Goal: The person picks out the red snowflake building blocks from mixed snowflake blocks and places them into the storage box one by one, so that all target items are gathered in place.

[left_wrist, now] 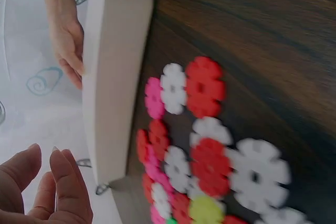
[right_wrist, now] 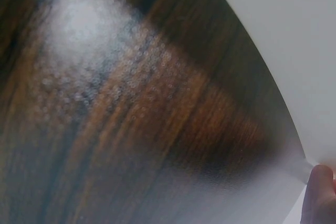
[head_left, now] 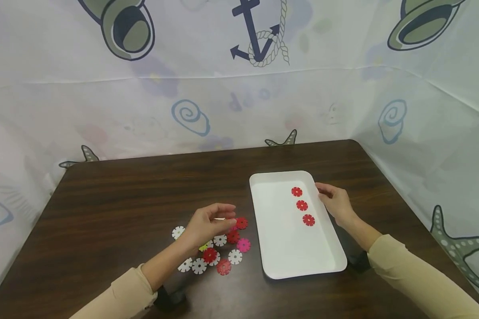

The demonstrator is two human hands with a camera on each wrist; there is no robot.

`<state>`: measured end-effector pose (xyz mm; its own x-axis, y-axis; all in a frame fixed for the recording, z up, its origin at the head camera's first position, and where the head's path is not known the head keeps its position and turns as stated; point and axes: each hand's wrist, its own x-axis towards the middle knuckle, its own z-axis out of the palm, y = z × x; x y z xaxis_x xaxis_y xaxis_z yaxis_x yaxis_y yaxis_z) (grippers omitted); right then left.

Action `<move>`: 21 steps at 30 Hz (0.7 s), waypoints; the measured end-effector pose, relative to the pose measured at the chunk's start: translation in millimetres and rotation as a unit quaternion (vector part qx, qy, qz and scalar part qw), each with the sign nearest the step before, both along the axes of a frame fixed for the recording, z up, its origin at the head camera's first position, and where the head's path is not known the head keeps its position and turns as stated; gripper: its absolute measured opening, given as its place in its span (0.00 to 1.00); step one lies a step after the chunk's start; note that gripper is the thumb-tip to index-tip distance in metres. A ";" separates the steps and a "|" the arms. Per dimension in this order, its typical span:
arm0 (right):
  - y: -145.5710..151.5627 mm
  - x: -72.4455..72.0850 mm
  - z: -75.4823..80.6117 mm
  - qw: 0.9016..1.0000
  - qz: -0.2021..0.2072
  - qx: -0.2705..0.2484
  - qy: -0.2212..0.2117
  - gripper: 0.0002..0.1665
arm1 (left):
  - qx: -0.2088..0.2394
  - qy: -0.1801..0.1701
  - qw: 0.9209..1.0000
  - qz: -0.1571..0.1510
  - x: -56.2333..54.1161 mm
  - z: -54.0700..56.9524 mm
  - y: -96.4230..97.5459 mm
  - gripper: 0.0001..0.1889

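My left hand [head_left: 206, 225] is above a loose pile of flower-shaped plastic discs, thumb and fingers apart with nothing between them. The pile has white discs [head_left: 235, 256], red discs [head_left: 224, 267], a pink disc [head_left: 244, 245] and a yellow disc [left_wrist: 206, 211]; the hand hides part of it in the head view. To its right lies a shallow white tray [head_left: 281, 248] holding three red discs [head_left: 302, 205] in a slanting row near its right side. At the tray's right rim, my right hand [head_left: 337, 204] holds the edge between thumb and fingers.
Everything lies on a dark wood-grain table [head_left: 115, 212]. A pale printed curtain [head_left: 223, 106] hangs behind the table and along its sides. Bare tabletop shows left of the pile and beyond the tray.
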<state>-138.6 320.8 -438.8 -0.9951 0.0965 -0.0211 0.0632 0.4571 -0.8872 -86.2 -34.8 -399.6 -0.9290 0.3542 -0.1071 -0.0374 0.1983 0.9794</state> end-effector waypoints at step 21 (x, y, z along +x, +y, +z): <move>-0.2 -0.1 -0.2 1.000 -0.001 0.008 0.001 0.25 | -0.085 -0.038 0.990 0.105 21.7 -30.1 -65.4 0.21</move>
